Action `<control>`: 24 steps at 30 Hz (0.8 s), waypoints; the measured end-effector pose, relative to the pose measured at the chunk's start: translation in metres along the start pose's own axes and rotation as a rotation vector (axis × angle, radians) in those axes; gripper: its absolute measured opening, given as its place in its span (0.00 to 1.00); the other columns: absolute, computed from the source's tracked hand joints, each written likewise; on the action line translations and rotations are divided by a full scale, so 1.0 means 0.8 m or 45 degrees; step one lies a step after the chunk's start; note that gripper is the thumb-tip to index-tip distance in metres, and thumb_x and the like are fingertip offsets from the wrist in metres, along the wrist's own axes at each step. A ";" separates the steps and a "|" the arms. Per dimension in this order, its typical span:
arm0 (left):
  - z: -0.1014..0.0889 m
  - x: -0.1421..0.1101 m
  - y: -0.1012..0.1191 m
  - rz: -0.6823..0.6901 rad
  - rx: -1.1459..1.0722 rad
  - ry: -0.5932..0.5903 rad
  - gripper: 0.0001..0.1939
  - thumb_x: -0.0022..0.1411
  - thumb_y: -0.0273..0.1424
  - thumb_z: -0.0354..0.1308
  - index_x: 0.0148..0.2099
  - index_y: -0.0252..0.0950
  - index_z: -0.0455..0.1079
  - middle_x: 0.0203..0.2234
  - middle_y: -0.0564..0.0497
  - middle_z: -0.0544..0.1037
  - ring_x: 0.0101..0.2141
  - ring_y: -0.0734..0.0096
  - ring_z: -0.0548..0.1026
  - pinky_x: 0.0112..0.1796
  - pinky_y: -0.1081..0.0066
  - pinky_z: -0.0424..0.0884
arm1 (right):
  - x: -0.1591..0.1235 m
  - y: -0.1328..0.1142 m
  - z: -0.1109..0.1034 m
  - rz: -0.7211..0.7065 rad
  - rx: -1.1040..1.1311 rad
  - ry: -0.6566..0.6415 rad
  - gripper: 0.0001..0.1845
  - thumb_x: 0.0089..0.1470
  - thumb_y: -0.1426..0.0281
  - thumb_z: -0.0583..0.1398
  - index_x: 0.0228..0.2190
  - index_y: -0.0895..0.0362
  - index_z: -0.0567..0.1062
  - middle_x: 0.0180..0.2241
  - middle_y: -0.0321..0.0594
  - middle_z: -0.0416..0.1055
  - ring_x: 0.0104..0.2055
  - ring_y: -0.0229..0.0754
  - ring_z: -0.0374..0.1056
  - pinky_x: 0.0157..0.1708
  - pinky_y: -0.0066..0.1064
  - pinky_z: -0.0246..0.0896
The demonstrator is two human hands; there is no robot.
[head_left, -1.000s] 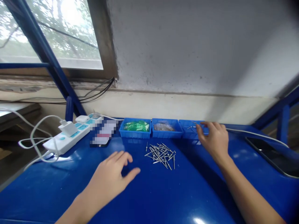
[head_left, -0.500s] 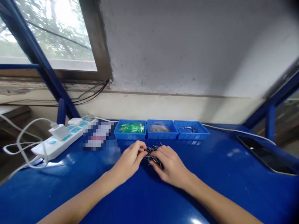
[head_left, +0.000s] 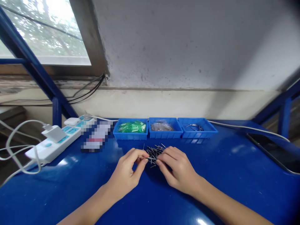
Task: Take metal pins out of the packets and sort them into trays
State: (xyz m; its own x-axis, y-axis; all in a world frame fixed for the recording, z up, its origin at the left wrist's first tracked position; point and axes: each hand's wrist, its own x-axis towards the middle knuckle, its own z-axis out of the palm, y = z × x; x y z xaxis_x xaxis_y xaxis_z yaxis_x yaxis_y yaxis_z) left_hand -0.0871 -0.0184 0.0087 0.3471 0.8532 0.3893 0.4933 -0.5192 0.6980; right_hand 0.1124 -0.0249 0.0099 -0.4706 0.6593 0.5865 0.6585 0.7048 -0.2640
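A pile of silver blind rivets (head_left: pixel 155 151) lies on the blue tabletop, partly covered by my hands. My left hand (head_left: pixel 130 167) pinches one end of a blind rivet (head_left: pixel 152 158) between thumb and forefinger, just at the near side of the pile. At the rivet's other end, the thumb and fingertips of my right hand (head_left: pixel 177 167) are closed on it. The rivet lies roughly level between the two hands. Beyond the pile, the right-hand blue bin (head_left: pixel 198 134) contains a few rivets.
Left of that bin stand a blue bin (head_left: pixel 130 136) with green packets and another bin (head_left: pixel 166 134) with clear bags. A white power strip (head_left: pixel 38 152) with looping cables and a pixelated phone-like object (head_left: pixel 96 139) lie left. A dark phone (head_left: pixel 272 151) lies right.
My right hand has come from the right-hand bin to the pile, and my left hand has moved in beside it. Both hands now pinch one rivet.
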 end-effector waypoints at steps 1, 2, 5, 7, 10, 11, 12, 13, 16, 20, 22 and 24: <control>0.000 0.000 -0.001 0.012 0.026 -0.006 0.05 0.65 0.31 0.49 0.38 0.39 0.66 0.29 0.53 0.72 0.28 0.72 0.70 0.31 0.72 0.67 | 0.000 0.001 0.000 0.010 0.014 0.002 0.11 0.58 0.71 0.52 0.29 0.57 0.72 0.25 0.40 0.67 0.27 0.39 0.61 0.30 0.33 0.53; 0.000 0.001 -0.002 0.011 0.048 -0.009 0.06 0.65 0.31 0.48 0.38 0.39 0.66 0.29 0.52 0.72 0.29 0.72 0.70 0.32 0.72 0.67 | 0.000 0.001 0.000 0.017 0.028 -0.001 0.11 0.58 0.71 0.52 0.29 0.57 0.72 0.25 0.40 0.67 0.27 0.39 0.61 0.30 0.33 0.54; 0.001 0.002 -0.007 -0.042 0.067 -0.002 0.07 0.66 0.30 0.46 0.37 0.39 0.66 0.30 0.53 0.72 0.30 0.71 0.70 0.33 0.71 0.67 | -0.001 0.000 0.003 0.028 0.080 -0.029 0.10 0.58 0.72 0.51 0.29 0.57 0.71 0.25 0.40 0.68 0.28 0.40 0.61 0.31 0.33 0.54; 0.002 0.002 -0.009 -0.070 0.055 0.004 0.07 0.66 0.30 0.47 0.38 0.39 0.65 0.30 0.53 0.72 0.30 0.71 0.71 0.33 0.72 0.67 | -0.001 -0.001 0.005 0.045 0.122 -0.028 0.11 0.58 0.72 0.51 0.28 0.57 0.70 0.25 0.40 0.68 0.28 0.40 0.61 0.31 0.33 0.55; 0.001 0.002 -0.007 -0.076 0.034 -0.019 0.04 0.65 0.31 0.49 0.39 0.40 0.65 0.29 0.54 0.71 0.28 0.72 0.69 0.30 0.73 0.66 | -0.001 -0.001 0.006 0.091 0.168 0.012 0.11 0.59 0.72 0.50 0.27 0.57 0.69 0.24 0.39 0.67 0.27 0.39 0.60 0.31 0.33 0.56; 0.000 0.002 -0.005 -0.070 0.034 -0.031 0.04 0.65 0.31 0.49 0.39 0.40 0.64 0.29 0.54 0.70 0.27 0.73 0.69 0.30 0.73 0.65 | -0.001 -0.001 0.005 0.102 0.174 0.021 0.11 0.59 0.72 0.50 0.27 0.57 0.69 0.23 0.38 0.66 0.27 0.39 0.61 0.32 0.33 0.56; 0.000 0.002 -0.004 -0.063 0.036 -0.041 0.04 0.65 0.31 0.49 0.38 0.40 0.64 0.29 0.54 0.70 0.28 0.73 0.68 0.30 0.73 0.65 | 0.000 0.000 0.005 0.106 0.176 0.027 0.11 0.59 0.72 0.50 0.27 0.56 0.69 0.24 0.38 0.66 0.27 0.39 0.61 0.33 0.33 0.57; -0.001 0.002 -0.003 -0.058 0.040 -0.048 0.05 0.65 0.31 0.48 0.38 0.39 0.64 0.29 0.54 0.70 0.28 0.72 0.68 0.30 0.73 0.64 | 0.000 0.000 0.004 0.111 0.174 0.026 0.10 0.59 0.71 0.50 0.29 0.56 0.69 0.24 0.38 0.67 0.28 0.39 0.62 0.33 0.33 0.57; -0.002 0.002 -0.001 -0.069 0.046 -0.049 0.09 0.67 0.32 0.45 0.35 0.38 0.63 0.28 0.53 0.70 0.30 0.72 0.69 0.33 0.72 0.64 | -0.001 -0.001 0.003 0.128 0.156 0.018 0.07 0.57 0.67 0.54 0.38 0.56 0.68 0.29 0.39 0.69 0.31 0.41 0.65 0.34 0.34 0.59; -0.002 0.002 -0.003 -0.093 0.075 -0.090 0.15 0.68 0.32 0.42 0.29 0.37 0.60 0.24 0.54 0.67 0.28 0.72 0.68 0.31 0.71 0.62 | -0.002 -0.004 0.006 0.045 0.114 0.016 0.10 0.56 0.68 0.56 0.41 0.55 0.65 0.31 0.40 0.70 0.32 0.41 0.64 0.33 0.33 0.58; -0.002 0.002 -0.004 -0.088 0.105 -0.106 0.16 0.68 0.32 0.42 0.27 0.37 0.59 0.22 0.55 0.66 0.26 0.72 0.67 0.30 0.72 0.61 | -0.002 -0.003 0.008 -0.019 0.078 0.004 0.05 0.58 0.71 0.54 0.38 0.55 0.66 0.31 0.39 0.70 0.31 0.40 0.63 0.32 0.32 0.56; -0.002 0.001 -0.004 -0.076 0.132 -0.118 0.16 0.68 0.32 0.42 0.26 0.37 0.58 0.22 0.55 0.65 0.25 0.73 0.66 0.29 0.72 0.61 | -0.002 -0.002 0.010 -0.062 0.039 0.006 0.04 0.59 0.73 0.52 0.35 0.55 0.67 0.29 0.39 0.70 0.29 0.39 0.62 0.30 0.31 0.54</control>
State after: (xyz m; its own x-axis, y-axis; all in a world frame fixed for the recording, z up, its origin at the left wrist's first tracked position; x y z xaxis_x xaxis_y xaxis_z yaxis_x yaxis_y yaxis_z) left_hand -0.0900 -0.0162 0.0076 0.3847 0.8769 0.2882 0.5935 -0.4741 0.6504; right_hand 0.1077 -0.0253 0.0034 -0.4991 0.6227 0.6026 0.6165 0.7439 -0.2580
